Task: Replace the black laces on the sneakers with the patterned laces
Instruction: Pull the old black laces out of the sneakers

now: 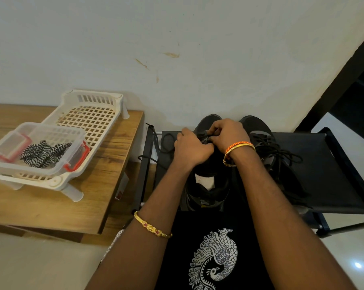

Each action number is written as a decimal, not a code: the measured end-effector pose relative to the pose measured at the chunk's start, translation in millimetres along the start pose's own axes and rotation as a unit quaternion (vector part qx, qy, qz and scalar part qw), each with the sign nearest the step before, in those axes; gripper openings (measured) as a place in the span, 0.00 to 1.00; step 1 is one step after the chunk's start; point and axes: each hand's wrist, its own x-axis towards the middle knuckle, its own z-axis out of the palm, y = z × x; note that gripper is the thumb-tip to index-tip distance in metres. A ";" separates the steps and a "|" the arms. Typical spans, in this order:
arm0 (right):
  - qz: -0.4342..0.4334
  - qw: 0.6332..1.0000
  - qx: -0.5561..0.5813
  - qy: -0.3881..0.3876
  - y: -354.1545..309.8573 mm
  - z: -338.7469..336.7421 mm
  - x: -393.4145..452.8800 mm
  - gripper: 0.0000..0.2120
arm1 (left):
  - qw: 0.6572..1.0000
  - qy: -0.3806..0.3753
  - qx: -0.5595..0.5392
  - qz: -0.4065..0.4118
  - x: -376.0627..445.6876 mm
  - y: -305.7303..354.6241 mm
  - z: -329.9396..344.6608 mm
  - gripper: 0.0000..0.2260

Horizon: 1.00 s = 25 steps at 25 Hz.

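Item one: left sneaker (208,176), black, standing on the dark shoe rack (327,172) against the wall, toe to the wall. My left hand (190,148) and right hand (229,133) meet over its upper eyelets, fingers curled and pinching the black lace (204,135); a loose length of it trails left over the rack's edge. Step in hand, as I judge it: drawing the black lace out, far from finished. Item two: right sneaker (267,147), just beside the first, its black lace slack and heaped on the tongue but not yet removed. Item three: patterned laces (45,152), black-and-white zigzag, bundled in a clear box (72,132) with red clips, seated in a white slotted tray (89,114) on the wooden surface (89,206) to my left, well apart from the shoes. Next move calls for pulling the lace free eyelet by eyelet. Room: wall close behind the toes, open rack to the right, surface edge near on the left.
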 end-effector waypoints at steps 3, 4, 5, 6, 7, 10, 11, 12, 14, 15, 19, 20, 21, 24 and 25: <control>0.002 1.000 0.024 0.008 3.8 1.3 1.2 0.05 | 1.000 0.006 0.012 -0.016 -0.9 -0.8 3.2 0.32; 0.004 0.999 0.047 0.010 5.3 1.0 1.6 0.04 | 1.000 0.007 0.011 -0.024 -2.1 0.1 5.0 0.32; 0.010 0.997 0.076 0.014 6.9 0.0 2.4 0.03 | 0.999 0.010 0.011 -0.032 -4.0 1.1 7.4 0.32; 0.018 0.993 0.112 0.023 7.7 -1.5 3.0 0.03 | 0.999 0.015 0.013 -0.035 -6.7 2.6 9.5 0.32; 0.027 0.987 0.152 0.034 8.2 -3.7 4.3 0.04 | 0.999 0.020 0.018 -0.036 -8.9 4.0 11.3 0.32; 0.014 0.954 0.287 0.082 6.1 -20.9 5.5 0.11 | 0.998 0.024 0.028 -0.041 -10.3 6.4 14.7 0.33; -0.005 0.931 0.349 0.102 4.3 -29.8 4.0 0.12 | 0.998 0.021 0.027 -0.044 -9.4 6.4 14.7 0.33; -0.024 0.897 0.423 0.126 2.4 -39.8 1.7 0.12 | 0.998 0.016 0.026 -0.046 -8.5 6.5 14.4 0.34; -0.039 0.818 0.545 0.182 0.1 -55.9 -1.6 0.10 | 0.998 0.004 0.025 -0.050 -7.9 7.1 13.0 0.34; -0.027 0.792 0.575 0.205 0.0 -57.7 -1.1 0.10 | 0.998 0.002 0.025 -0.051 -7.8 7.0 11.8 0.34; 0.039 0.900 0.379 0.211 5.5 -30.4 3.2 0.10 | 0.998 -0.032 0.016 -0.043 -4.6 4.8 6.8 0.29; 0.031 0.947 0.274 0.163 7.2 -23.3 4.7 0.09 | 0.998 -0.038 0.011 -0.041 -4.3 4.2 5.6 0.28; 0.021 0.980 0.173 0.099 7.0 -17.5 5.3 0.09 | 0.998 -0.041 0.008 -0.040 -4.2 3.8 4.5 0.27; 0.007 0.999 -0.006 -0.040 3.6 -4.2 9.6 0.08 | 0.998 -0.046 0.010 -0.043 -2.8 3.8 3.2 0.26; 0.008 0.999 -0.026 -0.045 1.3 -2.3 10.3 0.06 | 0.998 -0.047 0.013 -0.041 -3.0 4.3 3.5 0.26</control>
